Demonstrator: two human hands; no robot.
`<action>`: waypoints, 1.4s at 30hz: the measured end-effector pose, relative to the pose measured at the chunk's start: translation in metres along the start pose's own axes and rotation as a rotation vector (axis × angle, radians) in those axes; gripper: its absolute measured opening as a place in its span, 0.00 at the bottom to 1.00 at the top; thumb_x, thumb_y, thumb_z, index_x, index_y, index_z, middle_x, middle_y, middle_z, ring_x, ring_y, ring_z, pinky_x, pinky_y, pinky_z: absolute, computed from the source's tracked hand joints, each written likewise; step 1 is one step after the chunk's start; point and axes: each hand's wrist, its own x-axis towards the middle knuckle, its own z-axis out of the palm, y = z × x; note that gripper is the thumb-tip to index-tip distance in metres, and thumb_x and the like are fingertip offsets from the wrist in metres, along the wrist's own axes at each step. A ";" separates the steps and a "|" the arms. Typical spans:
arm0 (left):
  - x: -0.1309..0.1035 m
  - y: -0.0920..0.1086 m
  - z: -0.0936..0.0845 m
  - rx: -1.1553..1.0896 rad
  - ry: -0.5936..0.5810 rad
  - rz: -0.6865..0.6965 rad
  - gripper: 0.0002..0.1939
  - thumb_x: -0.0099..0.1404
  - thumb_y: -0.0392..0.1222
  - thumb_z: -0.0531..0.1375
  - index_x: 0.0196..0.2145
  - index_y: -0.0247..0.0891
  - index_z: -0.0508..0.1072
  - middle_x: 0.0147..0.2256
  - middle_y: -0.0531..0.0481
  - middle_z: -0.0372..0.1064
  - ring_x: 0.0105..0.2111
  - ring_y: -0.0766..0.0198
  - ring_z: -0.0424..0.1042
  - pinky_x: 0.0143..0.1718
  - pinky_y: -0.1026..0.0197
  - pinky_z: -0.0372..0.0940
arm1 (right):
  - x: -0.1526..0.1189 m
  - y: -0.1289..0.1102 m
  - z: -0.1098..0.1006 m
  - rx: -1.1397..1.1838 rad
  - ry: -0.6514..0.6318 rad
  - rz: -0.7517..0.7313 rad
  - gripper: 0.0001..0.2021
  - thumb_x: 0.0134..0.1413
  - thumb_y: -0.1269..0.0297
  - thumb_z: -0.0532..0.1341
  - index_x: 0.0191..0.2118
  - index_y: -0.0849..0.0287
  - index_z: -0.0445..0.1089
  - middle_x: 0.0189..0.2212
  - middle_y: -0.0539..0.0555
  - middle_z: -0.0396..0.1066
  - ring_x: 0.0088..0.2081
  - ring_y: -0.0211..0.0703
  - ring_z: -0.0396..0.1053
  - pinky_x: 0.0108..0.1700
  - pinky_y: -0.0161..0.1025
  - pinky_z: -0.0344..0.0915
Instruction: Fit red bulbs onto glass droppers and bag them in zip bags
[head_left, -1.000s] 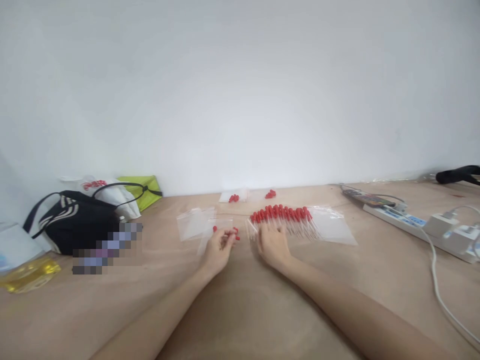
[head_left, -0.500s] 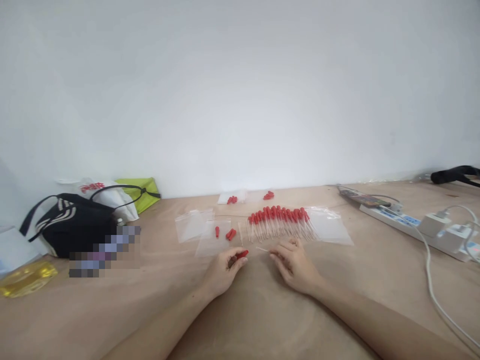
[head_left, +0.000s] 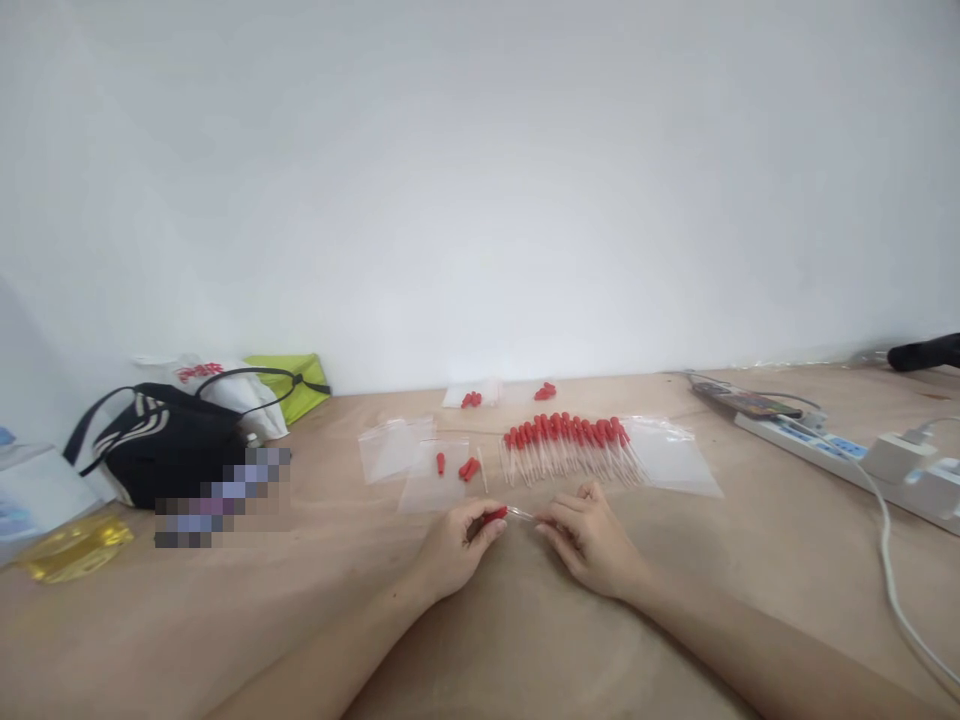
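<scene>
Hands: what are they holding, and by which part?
Left hand pinches a red bulb by its end; right hand pinches the thin clear tube by its far end, the two meeting between the hands.

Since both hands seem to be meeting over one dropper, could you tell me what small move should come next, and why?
Probably press the red bulb, pinched in the left hand, fully onto the clear tube held by the right hand: the two are lined up end to end and look barely joined.
</scene>
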 end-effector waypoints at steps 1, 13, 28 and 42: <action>0.000 0.000 0.000 0.004 0.001 0.000 0.09 0.60 0.40 0.52 0.35 0.37 0.70 0.32 0.52 0.70 0.32 0.64 0.68 0.35 0.64 0.61 | 0.000 0.001 0.000 0.010 -0.006 -0.007 0.10 0.54 0.68 0.48 0.35 0.57 0.66 0.25 0.50 0.67 0.26 0.35 0.60 0.37 0.38 0.47; -0.001 0.001 -0.001 0.029 0.034 0.163 0.10 0.62 0.39 0.51 0.29 0.35 0.71 0.26 0.50 0.67 0.29 0.65 0.66 0.32 0.65 0.60 | 0.001 0.008 0.001 0.076 -0.054 -0.121 0.08 0.54 0.68 0.50 0.34 0.57 0.66 0.23 0.48 0.65 0.24 0.33 0.58 0.35 0.37 0.45; -0.006 0.003 0.002 0.217 -0.018 0.415 0.15 0.65 0.41 0.47 0.28 0.34 0.69 0.24 0.48 0.66 0.26 0.65 0.63 0.29 0.64 0.58 | 0.000 0.004 0.003 -0.068 0.005 -0.176 0.11 0.53 0.71 0.47 0.29 0.59 0.66 0.22 0.49 0.64 0.23 0.34 0.54 0.34 0.38 0.42; -0.006 -0.002 0.005 0.262 -0.020 0.437 0.13 0.64 0.38 0.48 0.30 0.33 0.70 0.25 0.47 0.66 0.27 0.64 0.63 0.30 0.62 0.59 | 0.006 -0.007 0.014 0.028 -0.068 -0.030 0.11 0.53 0.70 0.47 0.26 0.59 0.64 0.23 0.49 0.65 0.25 0.34 0.57 0.33 0.36 0.43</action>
